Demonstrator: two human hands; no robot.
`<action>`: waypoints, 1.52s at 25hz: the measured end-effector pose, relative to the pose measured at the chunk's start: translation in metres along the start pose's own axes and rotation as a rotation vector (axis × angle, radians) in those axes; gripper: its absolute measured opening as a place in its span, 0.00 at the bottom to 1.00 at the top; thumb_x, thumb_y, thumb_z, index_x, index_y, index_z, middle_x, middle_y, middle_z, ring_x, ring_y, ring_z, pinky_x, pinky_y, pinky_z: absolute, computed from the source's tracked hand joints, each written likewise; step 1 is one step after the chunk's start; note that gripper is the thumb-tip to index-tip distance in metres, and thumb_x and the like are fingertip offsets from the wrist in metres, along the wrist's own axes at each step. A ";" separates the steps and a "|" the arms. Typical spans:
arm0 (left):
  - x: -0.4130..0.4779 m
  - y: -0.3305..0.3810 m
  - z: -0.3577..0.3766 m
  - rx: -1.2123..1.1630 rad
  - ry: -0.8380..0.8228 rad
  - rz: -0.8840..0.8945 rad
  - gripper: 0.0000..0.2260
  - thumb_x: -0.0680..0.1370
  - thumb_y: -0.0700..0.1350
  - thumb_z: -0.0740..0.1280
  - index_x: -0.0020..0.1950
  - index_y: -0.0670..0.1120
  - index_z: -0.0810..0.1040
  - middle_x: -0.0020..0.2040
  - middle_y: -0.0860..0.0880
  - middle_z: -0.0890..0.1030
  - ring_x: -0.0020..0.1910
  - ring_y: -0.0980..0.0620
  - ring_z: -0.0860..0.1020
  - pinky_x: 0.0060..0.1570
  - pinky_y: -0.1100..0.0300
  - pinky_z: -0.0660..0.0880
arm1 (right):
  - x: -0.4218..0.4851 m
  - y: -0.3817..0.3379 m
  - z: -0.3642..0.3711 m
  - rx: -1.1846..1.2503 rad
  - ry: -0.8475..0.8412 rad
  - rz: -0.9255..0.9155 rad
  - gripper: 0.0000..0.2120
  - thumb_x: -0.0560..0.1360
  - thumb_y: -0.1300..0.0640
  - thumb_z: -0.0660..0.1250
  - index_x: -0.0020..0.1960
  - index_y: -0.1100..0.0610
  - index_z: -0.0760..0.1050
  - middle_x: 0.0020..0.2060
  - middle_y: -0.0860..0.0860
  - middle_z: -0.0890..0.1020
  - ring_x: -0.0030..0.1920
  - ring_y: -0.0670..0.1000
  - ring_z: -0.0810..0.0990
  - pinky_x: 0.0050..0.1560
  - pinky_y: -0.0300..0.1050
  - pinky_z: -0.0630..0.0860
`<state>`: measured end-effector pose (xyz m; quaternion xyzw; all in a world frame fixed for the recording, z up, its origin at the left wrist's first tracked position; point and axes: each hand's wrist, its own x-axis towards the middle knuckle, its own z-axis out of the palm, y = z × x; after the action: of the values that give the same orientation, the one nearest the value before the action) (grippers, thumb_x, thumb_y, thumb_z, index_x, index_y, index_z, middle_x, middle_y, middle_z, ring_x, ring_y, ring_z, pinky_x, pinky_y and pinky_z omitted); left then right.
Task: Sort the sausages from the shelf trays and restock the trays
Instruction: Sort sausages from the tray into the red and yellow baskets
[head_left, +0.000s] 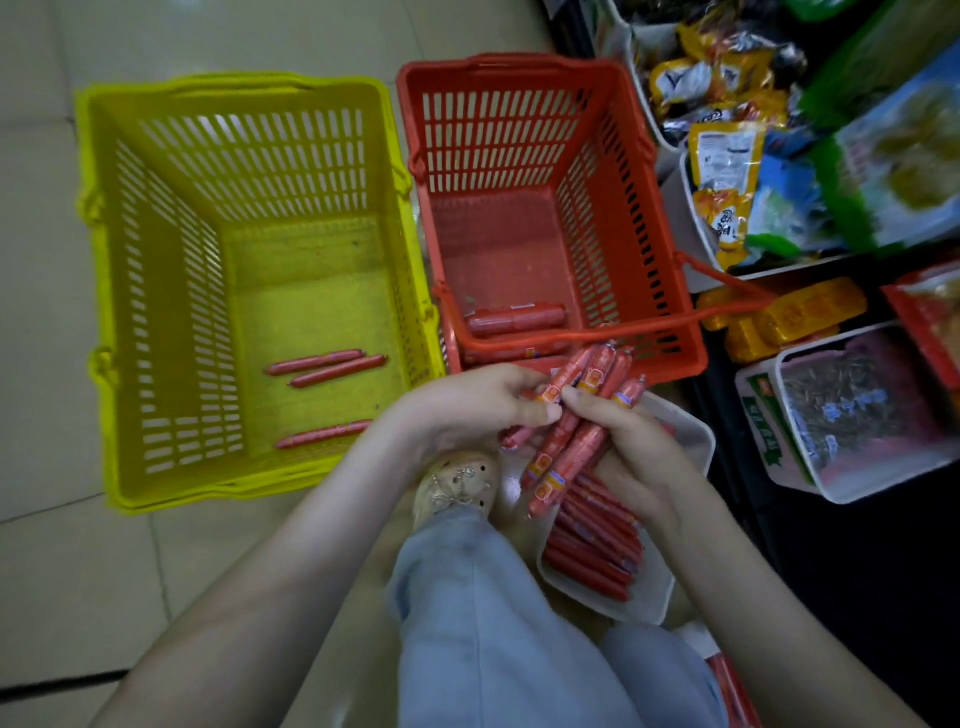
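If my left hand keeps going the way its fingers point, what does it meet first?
The bundle of sausages gripped by your right hand. Your left hand seems to be pinching one of them at its near end.

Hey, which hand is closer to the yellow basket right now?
Left. The left hand is just off the near right corner of the yellow basket; the right hand is farther right, over the white tray, holding the sausage bundle.

Right hand (626, 447) grips sausages (576, 451); left hand (475, 405) pinches one.
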<state>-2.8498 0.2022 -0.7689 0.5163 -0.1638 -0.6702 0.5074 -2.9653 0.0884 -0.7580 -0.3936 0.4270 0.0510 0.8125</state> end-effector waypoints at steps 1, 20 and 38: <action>-0.005 0.002 0.006 -0.005 0.018 -0.018 0.15 0.80 0.35 0.60 0.67 0.35 0.70 0.44 0.44 0.76 0.37 0.54 0.78 0.36 0.64 0.78 | -0.005 0.003 0.001 0.005 0.021 0.002 0.13 0.71 0.63 0.65 0.54 0.67 0.76 0.49 0.66 0.80 0.49 0.65 0.81 0.56 0.66 0.75; -0.105 0.066 0.037 0.180 0.377 0.444 0.18 0.76 0.28 0.62 0.63 0.44 0.70 0.52 0.52 0.78 0.44 0.66 0.79 0.46 0.69 0.75 | -0.076 -0.066 0.087 -0.410 -0.220 -0.679 0.12 0.71 0.71 0.68 0.52 0.62 0.79 0.44 0.53 0.85 0.47 0.53 0.83 0.52 0.49 0.79; -0.125 -0.067 -0.182 0.153 1.138 0.028 0.04 0.70 0.48 0.72 0.41 0.49 0.80 0.36 0.49 0.81 0.34 0.53 0.77 0.39 0.55 0.74 | 0.174 0.051 0.185 -1.384 -0.245 -0.474 0.14 0.73 0.60 0.69 0.58 0.58 0.73 0.44 0.55 0.78 0.45 0.53 0.75 0.44 0.46 0.68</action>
<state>-2.7338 0.3931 -0.8281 0.8287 0.0799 -0.2663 0.4858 -2.7561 0.2055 -0.8565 -0.8887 0.1071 0.1753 0.4098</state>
